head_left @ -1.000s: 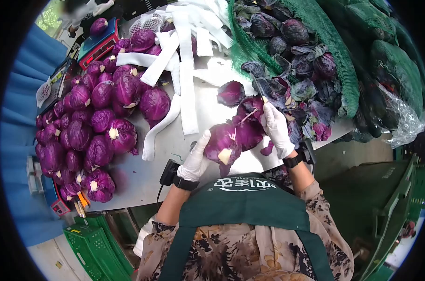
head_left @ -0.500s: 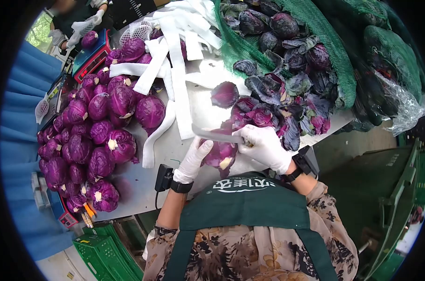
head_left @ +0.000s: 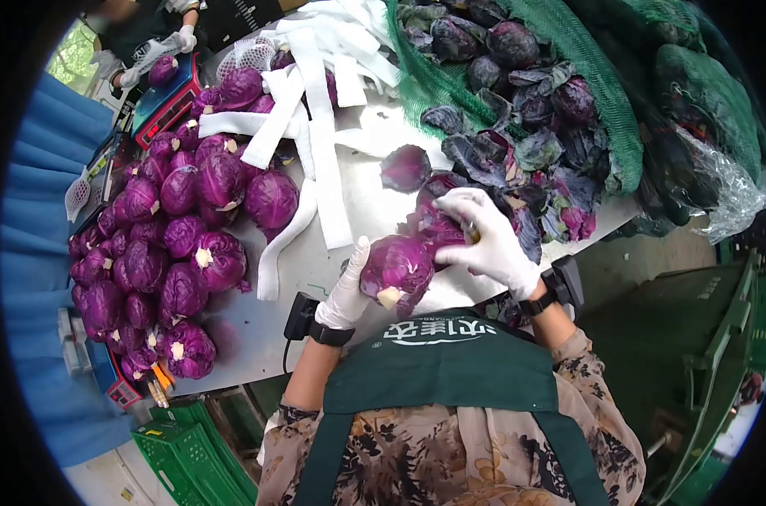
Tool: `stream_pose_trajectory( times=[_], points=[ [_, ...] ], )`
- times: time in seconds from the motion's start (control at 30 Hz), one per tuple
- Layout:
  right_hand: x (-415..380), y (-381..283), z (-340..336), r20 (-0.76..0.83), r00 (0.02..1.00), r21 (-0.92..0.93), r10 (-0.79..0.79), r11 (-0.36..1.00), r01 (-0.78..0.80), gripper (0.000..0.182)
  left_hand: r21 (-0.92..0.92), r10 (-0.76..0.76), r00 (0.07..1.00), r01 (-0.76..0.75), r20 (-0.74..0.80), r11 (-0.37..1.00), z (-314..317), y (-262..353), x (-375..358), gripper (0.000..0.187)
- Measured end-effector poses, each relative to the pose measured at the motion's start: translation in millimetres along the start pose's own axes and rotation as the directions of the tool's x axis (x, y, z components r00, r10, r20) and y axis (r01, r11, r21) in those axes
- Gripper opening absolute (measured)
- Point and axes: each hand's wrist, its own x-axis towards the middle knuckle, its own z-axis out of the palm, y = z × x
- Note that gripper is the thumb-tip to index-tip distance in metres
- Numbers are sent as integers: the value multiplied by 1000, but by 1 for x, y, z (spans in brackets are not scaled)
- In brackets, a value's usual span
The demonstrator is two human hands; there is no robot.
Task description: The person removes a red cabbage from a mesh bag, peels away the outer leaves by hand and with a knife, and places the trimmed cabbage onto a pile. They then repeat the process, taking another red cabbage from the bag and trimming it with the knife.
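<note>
Purple cabbage (head_left: 397, 268) sits clamped in my gloved left hand (head_left: 346, 291) above the bench (head_left: 362, 198) edge, pale stem end facing me. At three o'clock of it, my right hand (head_left: 489, 240) closes over its loose outer leaves (head_left: 436, 224). Trimmed cabbages (head_left: 159, 244) pile at nine o'clock.

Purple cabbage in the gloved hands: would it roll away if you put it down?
Probably. The purple cabbage looks round, so it could roll, though its cut stem end might steady it. It looks dense, likely heavy; the left hand and right hand both grip it.
</note>
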Motion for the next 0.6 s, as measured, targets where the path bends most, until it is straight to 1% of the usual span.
stream_pose_trajectory(
  times=[0.03,0.07,0.1,0.17,0.2,0.23,0.27,0.3,0.33,0.37,0.4,0.43,0.47,0.5,0.53,0.57,0.6],
  points=[
    [1,-19,-7,130,991,58,12,998,-20,59,10,-16,999,16,-32,1000,-2,-1,1,67],
    [2,-36,-11,233,970,28,68,997,-77,60,6,-53,998,54,-21,999,-6,-3,3,66],
    [3,-40,-9,290,956,-2,48,999,-50,58,8,-59,998,59,-19,998,-10,-8,4,66],
    [6,-41,-9,400,912,63,85,991,-120,42,41,24,999,-23,-26,999,-18,-18,5,63],
    [5,-37,-7,404,911,64,80,991,-115,42,52,32,999,-31,-15,998,-19,-17,4,61],
    [2,-30,-4,354,935,69,-18,998,-7,33,49,38,999,-37,-21,998,-21,-15,3,61],
    [1,-26,-2,305,945,69,-118,992,101,24,83,-26,1000,27,-6,996,-21,-10,4,62],
    [0,-27,-1,312,942,71,-123,992,106,24,118,-92,996,90,8,989,-22,-8,4,62],
    [-1,-29,2,271,958,128,-93,990,60,20,158,67,997,-70,25,985,-29,-18,5,60],
    [-3,-30,4,230,971,185,-58,983,15,15,157,70,997,-72,22,985,-32,-20,5,60],
    [-4,-28,10,180,983,262,32,962,-79,7,164,36,997,-47,69,985,-23,-10,3,60],
    [-4,-29,11,180,983,262,32,962,-80,7,174,0,993,-20,117,984,-17,-4,3,59],
    [-2,-31,11,224,946,402,235,861,-310,4,222,27,992,-54,124,974,-15,-3,4,59],
    [0,-33,10,298,860,515,414,689,-510,6,222,27,992,-55,125,974,-14,-1,4,59],
    [4,-39,4,326,817,555,475,603,-572,10,280,42,986,-86,161,956,-14,1,5,59],
    [5,-38,4,325,818,555,475,605,-572,10,337,54,979,-119,198,934,-14,2,5,59],
    [4,-34,5,291,836,519,466,657,-547,11,336,54,979,-120,199,934,-14,2,5,59]
  ],
)
